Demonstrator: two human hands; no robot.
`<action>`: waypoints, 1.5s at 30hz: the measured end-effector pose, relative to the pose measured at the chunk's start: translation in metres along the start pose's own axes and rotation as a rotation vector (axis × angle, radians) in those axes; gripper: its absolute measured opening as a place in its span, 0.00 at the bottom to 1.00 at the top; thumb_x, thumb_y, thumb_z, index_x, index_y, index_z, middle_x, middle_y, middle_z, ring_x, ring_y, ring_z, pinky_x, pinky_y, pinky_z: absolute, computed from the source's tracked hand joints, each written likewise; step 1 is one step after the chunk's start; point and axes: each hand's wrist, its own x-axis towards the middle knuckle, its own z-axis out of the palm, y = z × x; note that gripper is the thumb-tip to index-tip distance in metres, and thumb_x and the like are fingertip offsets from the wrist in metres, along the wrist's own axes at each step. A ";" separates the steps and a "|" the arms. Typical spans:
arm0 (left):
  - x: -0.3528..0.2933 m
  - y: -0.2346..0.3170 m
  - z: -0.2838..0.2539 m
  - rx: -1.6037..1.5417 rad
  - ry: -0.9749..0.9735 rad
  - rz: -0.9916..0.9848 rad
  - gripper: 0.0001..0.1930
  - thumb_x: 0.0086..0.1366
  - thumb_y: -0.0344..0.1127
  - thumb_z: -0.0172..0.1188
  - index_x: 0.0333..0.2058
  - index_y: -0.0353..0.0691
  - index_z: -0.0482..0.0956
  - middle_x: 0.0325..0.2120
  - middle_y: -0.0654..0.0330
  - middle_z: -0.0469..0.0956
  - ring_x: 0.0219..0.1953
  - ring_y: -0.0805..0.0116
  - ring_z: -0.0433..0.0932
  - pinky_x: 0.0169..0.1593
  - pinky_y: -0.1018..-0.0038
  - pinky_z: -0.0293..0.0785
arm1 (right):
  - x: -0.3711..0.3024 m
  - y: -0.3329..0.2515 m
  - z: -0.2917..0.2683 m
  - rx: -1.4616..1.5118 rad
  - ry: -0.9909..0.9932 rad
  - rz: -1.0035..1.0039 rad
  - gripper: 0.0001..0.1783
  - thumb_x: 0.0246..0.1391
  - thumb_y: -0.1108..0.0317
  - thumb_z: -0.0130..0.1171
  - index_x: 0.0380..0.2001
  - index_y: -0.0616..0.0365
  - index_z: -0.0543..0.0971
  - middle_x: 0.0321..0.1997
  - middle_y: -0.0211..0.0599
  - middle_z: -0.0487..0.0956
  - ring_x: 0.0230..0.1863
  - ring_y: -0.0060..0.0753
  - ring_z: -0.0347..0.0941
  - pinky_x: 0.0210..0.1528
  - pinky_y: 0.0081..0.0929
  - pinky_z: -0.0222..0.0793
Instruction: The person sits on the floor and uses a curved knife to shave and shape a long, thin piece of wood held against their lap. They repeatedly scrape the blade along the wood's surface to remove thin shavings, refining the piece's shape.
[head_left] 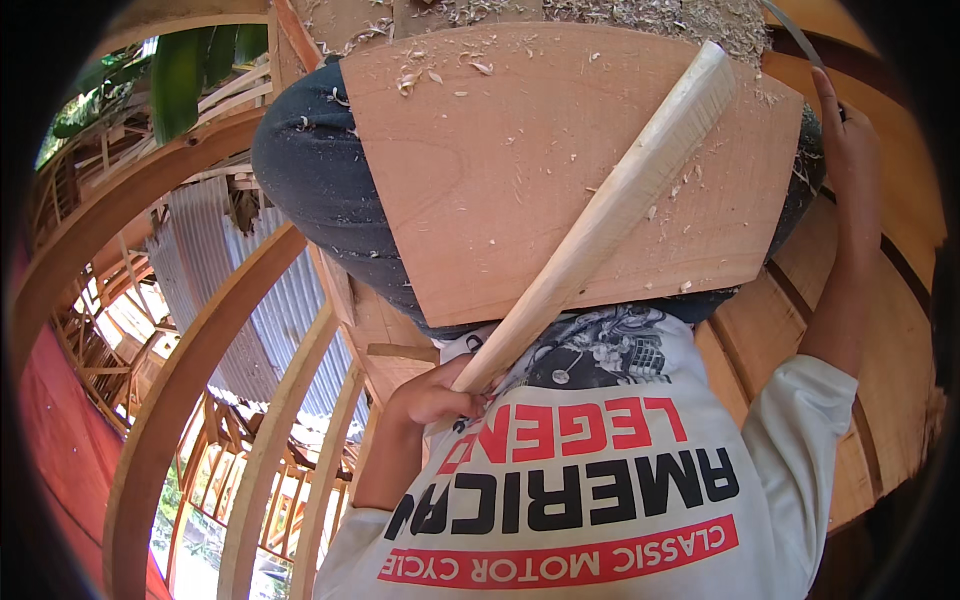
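A flat, fan-shaped wooden board lies across my lap on dark trousers, dusted with wood shavings. A long pale wooden stick rests diagonally over the board, its thicker end at the upper right. My left hand is closed around the stick's lower end, close to my white printed shirt. My right hand reaches up at the right edge, past the board's corner, beside a thin grey curved strip. Its fingers point upward, and whether they grip anything is hidden.
Curved wooden ribs and planks of a timber frame surround me. Corrugated metal sheeting lies below on the left. A heap of shavings sits past the board's far edge. Green leaves show at the upper left.
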 end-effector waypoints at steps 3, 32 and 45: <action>0.007 -0.001 0.000 -0.031 0.013 0.069 0.30 0.43 0.28 0.58 0.50 0.32 0.67 0.37 0.61 0.69 0.41 0.72 0.68 0.45 0.79 0.65 | -0.021 -0.005 -0.008 0.019 0.040 -0.079 0.40 0.54 0.32 0.47 0.27 0.66 0.80 0.10 0.35 0.66 0.16 0.31 0.68 0.24 0.33 0.64; 0.006 0.014 0.033 0.013 0.104 0.135 0.26 0.42 0.29 0.54 0.45 0.34 0.66 0.36 0.64 0.64 0.40 0.76 0.64 0.45 0.80 0.62 | -0.124 -0.062 0.005 0.126 -0.031 -0.553 0.35 0.49 0.34 0.54 0.23 0.61 0.81 0.14 0.44 0.74 0.18 0.47 0.74 0.22 0.30 0.67; 0.011 0.023 0.050 0.042 0.246 0.087 0.23 0.46 0.30 0.53 0.44 0.35 0.67 0.36 0.64 0.65 0.40 0.77 0.64 0.44 0.81 0.61 | -0.065 -0.046 0.005 0.024 0.083 -0.307 0.41 0.49 0.27 0.45 0.23 0.60 0.79 0.19 0.48 0.76 0.27 0.51 0.76 0.30 0.41 0.70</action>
